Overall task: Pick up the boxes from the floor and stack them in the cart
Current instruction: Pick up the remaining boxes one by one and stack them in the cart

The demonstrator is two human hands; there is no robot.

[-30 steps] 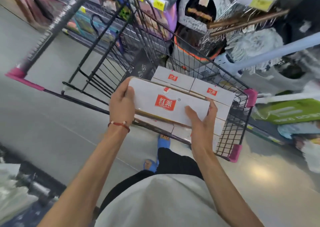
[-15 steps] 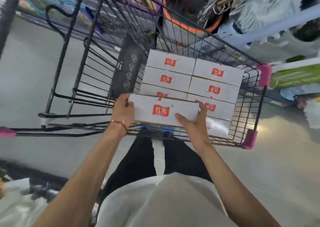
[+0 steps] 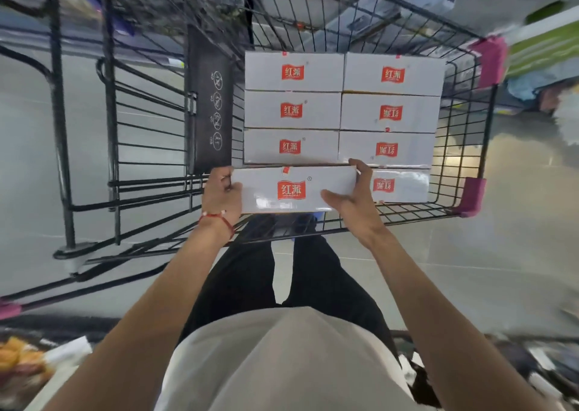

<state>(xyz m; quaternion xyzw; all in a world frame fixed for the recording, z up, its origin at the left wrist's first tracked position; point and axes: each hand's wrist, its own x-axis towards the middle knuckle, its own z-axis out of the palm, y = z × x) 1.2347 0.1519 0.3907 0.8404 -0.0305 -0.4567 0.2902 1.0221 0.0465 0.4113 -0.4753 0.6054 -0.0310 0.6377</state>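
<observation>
The grey tiled floor (image 3: 470,269) fills most of the view. On it stands a black wire shopping cart (image 3: 488,129), seen from above, with pink corner guards (image 3: 473,196) on its right side. A black panel (image 3: 208,97) printed with round white icons stands at the left of the basket.

Inside the basket lie seven white cartons (image 3: 390,112), each with a red logo, packed edge to edge in two columns. There are three in the left column and four in the right.

The held box (image 3: 294,190), the same kind, sits over the near-left slot. Its far edge is against the third carton of the left column, and its right end is just beside the nearest right-hand carton. Whether it rests on the basket bottom cannot be told.

The left hand (image 3: 221,196) grips the box's left end, with fingers curled over the top edge. The right hand (image 3: 354,204) holds the right end, with the thumb laid across the top face and the fingers wrapped round the far corner. So both grips are closed on the box. A red cord bracelet (image 3: 219,219) circles the left wrist.
</observation>
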